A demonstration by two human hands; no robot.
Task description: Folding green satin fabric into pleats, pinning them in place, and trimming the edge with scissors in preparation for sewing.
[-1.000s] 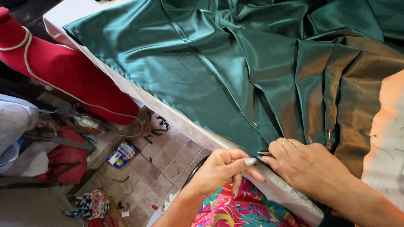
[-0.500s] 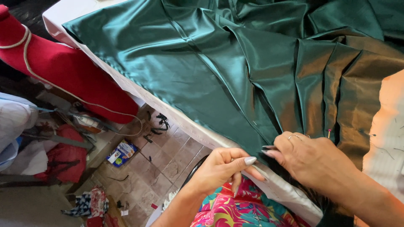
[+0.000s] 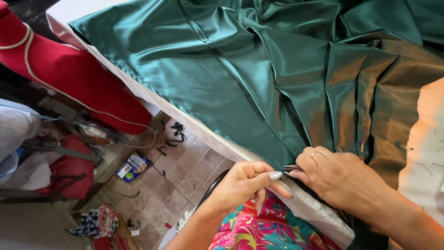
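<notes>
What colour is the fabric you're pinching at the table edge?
Dark green satin fabric, shiny, pinched between left hand and right hand; head view.

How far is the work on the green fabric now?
Done: several pleats are folded, one held by a pin. In hand: the left hand and right hand pinch the fabric edge at the table rim. Left: the smooth stretch leftward shows no pleats.

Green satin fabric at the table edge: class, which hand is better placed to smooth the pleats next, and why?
Probably the right hand: it already lies on the green satin fabric beside the pleats. The left hand pinches the edge below, off the table.
</notes>
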